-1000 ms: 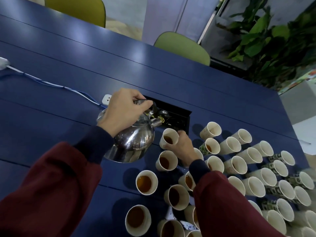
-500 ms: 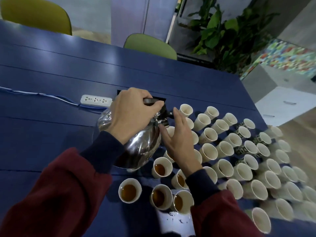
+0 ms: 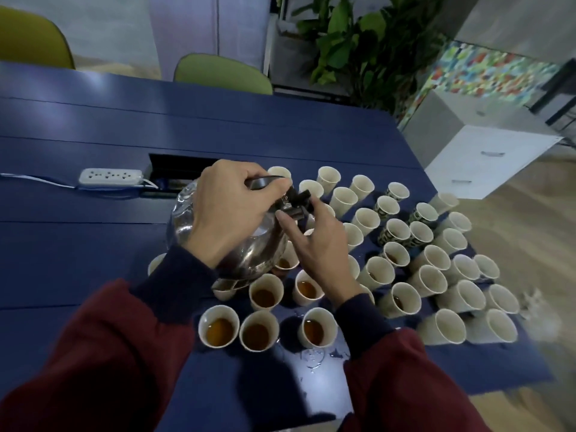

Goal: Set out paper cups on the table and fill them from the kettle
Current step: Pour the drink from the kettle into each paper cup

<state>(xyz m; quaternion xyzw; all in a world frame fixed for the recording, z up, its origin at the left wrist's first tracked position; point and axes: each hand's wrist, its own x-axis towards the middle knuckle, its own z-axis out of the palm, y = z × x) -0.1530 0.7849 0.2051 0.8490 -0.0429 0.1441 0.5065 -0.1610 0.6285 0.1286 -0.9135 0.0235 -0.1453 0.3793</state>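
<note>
Mid-fill: gripping the kettle (image 3: 237, 247) by its handle with the left hand (image 3: 230, 210) just above the filled cups (image 3: 263, 296) on the worktop (image 3: 78, 244), pinching its black spout cap (image 3: 300, 203) with the right hand (image 3: 318, 247); next, probably lifting that cap and tipping steadily over an empty cup (image 3: 343, 198).

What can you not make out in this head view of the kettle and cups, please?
Head view only:
- Any stream and where it lands: hidden behind kettle and right hand.
- Whether the right hand pinches the spout cap: contact hidden behind the cap.
- Far-right cups, contents: blurred.
</note>
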